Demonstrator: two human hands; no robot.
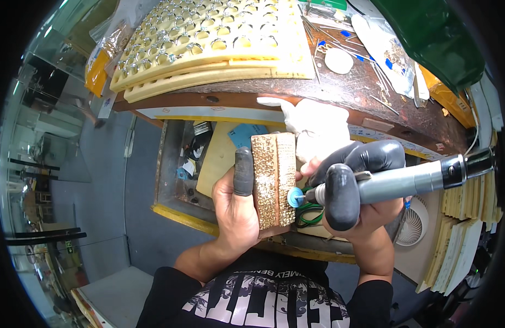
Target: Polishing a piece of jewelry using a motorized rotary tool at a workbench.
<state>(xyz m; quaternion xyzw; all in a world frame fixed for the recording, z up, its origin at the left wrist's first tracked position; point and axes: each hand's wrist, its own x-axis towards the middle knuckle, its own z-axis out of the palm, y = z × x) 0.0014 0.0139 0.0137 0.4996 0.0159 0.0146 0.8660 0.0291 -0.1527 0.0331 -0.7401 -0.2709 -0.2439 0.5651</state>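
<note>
My left hand (237, 202) is closed round a wooden block (271, 227) faced with rows of small gold-coloured pieces (265, 180). A black finger cot covers its thumb, which presses along the block's left edge; its other fingers are mostly hidden behind. In my right hand (351, 188), black cots on several fingers, is a grey rotary handpiece (405, 183). A small blue disc (295, 197) on the handpiece's tip sits at the block's right edge; whether it touches the gold surface I cannot tell. Behind both hands, a white cloth (321, 128) hangs over the bench edge.
Yellow foam trays (209, 76) filled with rings stand on the wooden bench (296, 90). Thin metal rods and a round white piece (339, 60) lie to their right. Below, an open drawer (181, 210) holds a green cord (308, 216). A small fan (414, 225) stands right.
</note>
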